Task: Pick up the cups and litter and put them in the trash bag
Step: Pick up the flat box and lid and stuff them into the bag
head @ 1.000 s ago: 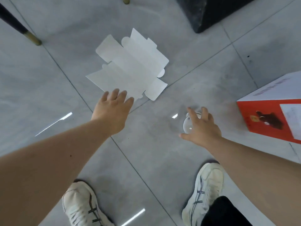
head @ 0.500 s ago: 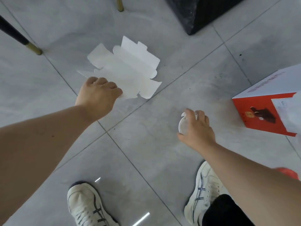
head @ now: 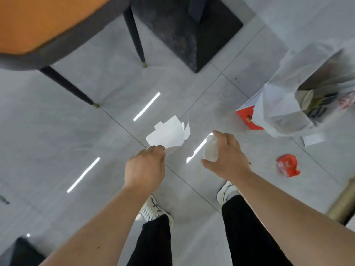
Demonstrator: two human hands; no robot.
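My left hand (head: 145, 167) pinches the near edge of a flattened white carton (head: 167, 133) and holds it off the grey floor. A clear plastic cup (head: 210, 150) lies sideways in my right hand (head: 226, 157), whose fingers wrap over it. The translucent white trash bag (head: 288, 104) stands open at the right, with cups and wrappers inside. A crumpled red wrapper (head: 287, 165) lies on the floor to the right of my right hand.
A red and white box (head: 247, 117) sits behind the bag's left side. An orange chair (head: 38, 25) with dark legs fills the top left. A dark stone table base (head: 192, 35) stands at top centre. My two shoes are below.
Both hands have lifted their items off the floor: the carton in the left, the cup in the right. The view has risen and pulled back, showing the chair, bag and red wrapper.
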